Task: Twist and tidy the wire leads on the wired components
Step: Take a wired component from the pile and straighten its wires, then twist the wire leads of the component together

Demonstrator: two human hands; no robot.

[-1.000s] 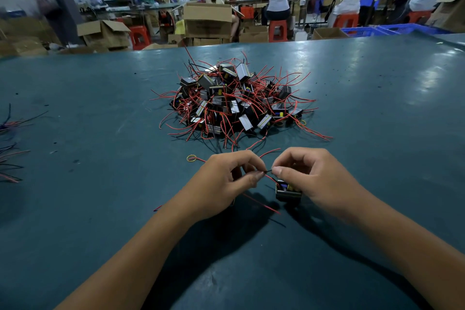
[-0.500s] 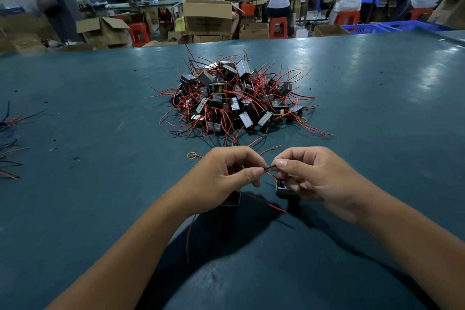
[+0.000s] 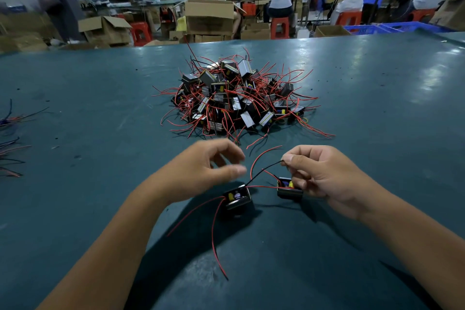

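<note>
Right hand (image 3: 324,178) is at about 3 o'clock from the middle of the dark teal table (image 3: 100,113), thumb and index fingertip pinching the end of a thin black wire lead (image 3: 264,170), with the lower fingers curled around a small black boxy component with yellow and blue parts inside (image 3: 286,187). That black lead runs down toward 8 o'clock to a second small black open-topped component (image 3: 237,197), which sits on the table just below the left hand (image 3: 201,171). The left hand hovers above it, fingers loosely curled and a bit motion-blurred, holding nothing as far as I can see. A thin red wire (image 3: 263,187) stretches between the two boxes, another red one loops up toward 12 o'clock between the hands, and two long red leads (image 3: 214,234) trail off the second box toward 6 and 7 o'clock across the table. Up at 12 o'clock from the hands is the big heap of black components tangled in red wires (image 3: 239,100), well apart from them. Way over at 9 o'clock, at the table's edge, there's a loose bunch of dark and red wires (image 3: 10,143). Past the far edge: brown cardboard boxes (image 3: 208,16), red plastic stools (image 3: 279,27) and people sitting at another bench.
</note>
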